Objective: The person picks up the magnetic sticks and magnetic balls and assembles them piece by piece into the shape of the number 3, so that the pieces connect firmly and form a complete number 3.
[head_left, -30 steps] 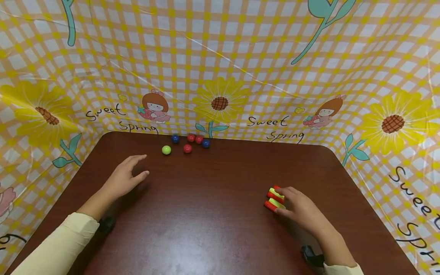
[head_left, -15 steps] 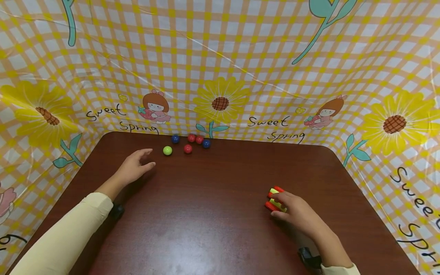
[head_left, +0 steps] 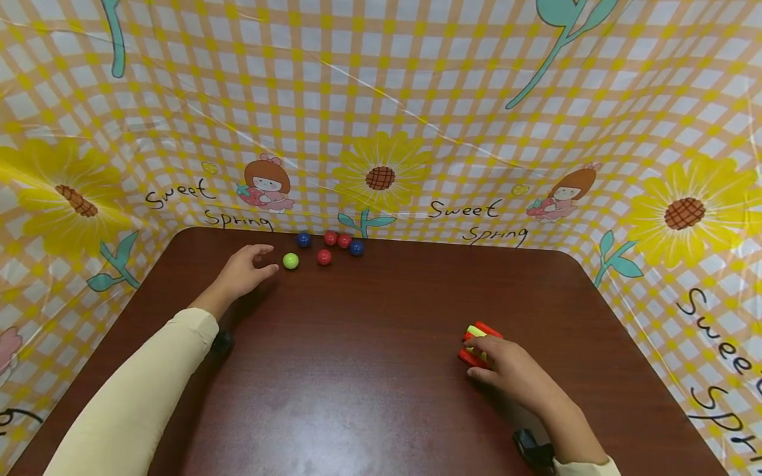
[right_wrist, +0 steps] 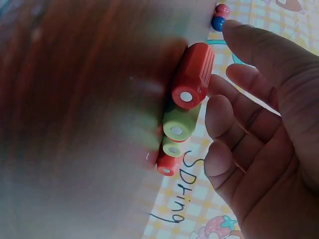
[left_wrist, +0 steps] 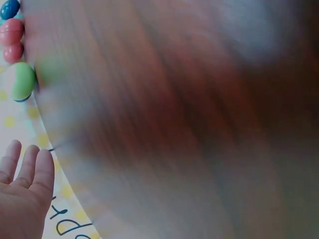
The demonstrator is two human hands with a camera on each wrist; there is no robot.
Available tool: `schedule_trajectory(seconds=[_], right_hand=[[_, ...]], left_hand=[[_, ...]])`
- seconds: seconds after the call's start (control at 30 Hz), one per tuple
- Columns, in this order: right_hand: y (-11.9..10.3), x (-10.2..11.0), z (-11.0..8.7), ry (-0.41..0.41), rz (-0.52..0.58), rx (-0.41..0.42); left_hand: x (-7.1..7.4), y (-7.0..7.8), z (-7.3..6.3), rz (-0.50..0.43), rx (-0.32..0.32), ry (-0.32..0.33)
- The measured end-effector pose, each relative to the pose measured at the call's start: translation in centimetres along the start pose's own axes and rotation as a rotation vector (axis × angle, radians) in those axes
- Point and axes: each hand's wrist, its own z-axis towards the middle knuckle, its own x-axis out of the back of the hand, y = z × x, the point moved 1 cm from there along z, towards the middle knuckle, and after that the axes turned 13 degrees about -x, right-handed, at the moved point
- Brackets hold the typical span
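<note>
My left hand (head_left: 239, 274) reaches toward the far left of the table, thumb and fingers spread just left of a lime-green ball (head_left: 290, 261). Nothing is in it. Past the green ball lie a red ball (head_left: 324, 257) and a blue ball (head_left: 304, 240). Over on the right, my right hand (head_left: 519, 375) hovers by a small row of red and lime sticks, its fingers loosely bent and partly covering them. From the right wrist, a red stick (right_wrist: 194, 74) and a lime stick (right_wrist: 178, 123) show pale round dots on their ends, apart from the fingers.
Two more red balls, one of them a red ball (head_left: 330, 238), and another blue ball (head_left: 356, 248) sit by the table's back edge. A checked, flower-printed cloth (head_left: 381, 86) rises behind and on both sides of the dark wooden table (head_left: 369, 344).
My left hand has moved forward and right, up beside the green ball. The right hand has shifted slightly left over the sticks, its thumb now off them. The balls lie about where they were.
</note>
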Motion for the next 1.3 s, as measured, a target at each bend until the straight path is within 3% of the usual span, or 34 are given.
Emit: schedule_trajectory(seconds=[0.47,0.93,1.3], right_hand=[[-0.1,-0.1,-0.1,-0.041,0.007,-0.03],[-0.2,-0.2,-0.4,-0.032,0.002,0.006],[-0.1,-0.2,-0.3,-0.008,-0.034,0.046]], left_hand=[[-2.1,0.4,2.4,-0.059,0.046,-0.001],[-3.3,0.4,2.9,-0.043,-0.014,0.032],[-3.7,0.1,3.2,-0.011,0.019,0.033]])
